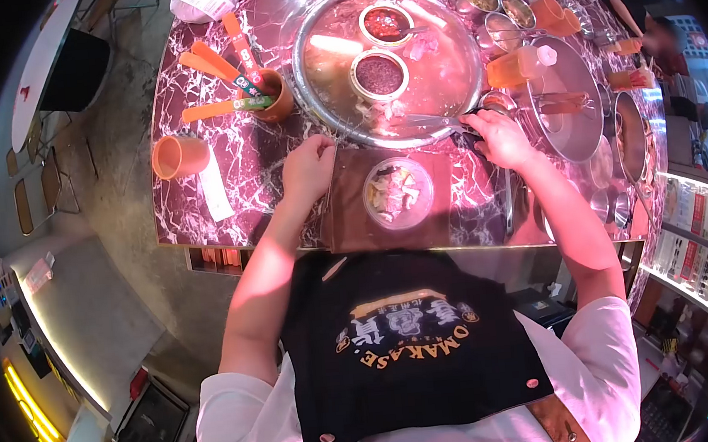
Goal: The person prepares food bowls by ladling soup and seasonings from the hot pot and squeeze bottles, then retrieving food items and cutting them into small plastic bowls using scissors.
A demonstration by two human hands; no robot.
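My right hand (497,136) is closed round the dark handles of what look like scissors (429,120). Their silver blades point left over the near rim of a large round metal tray (334,127). Pale pieces of food (380,111) lie by the blade tips. My left hand (310,168) rests with curled fingers at the left edge of a brown mat (349,209); whatever is in them, if anything, is hidden. Between my hands, a clear round bowl (399,193) of pale cut pieces stands on the mat.
Two small bowls, of red sauce (385,25) and dark grains (379,75), sit in the tray. An orange cup (276,98) of orange-handled tools and another cup (180,156) stand left. At right are an orange bottle (516,67), a large metal pan (567,125) and several small containers.
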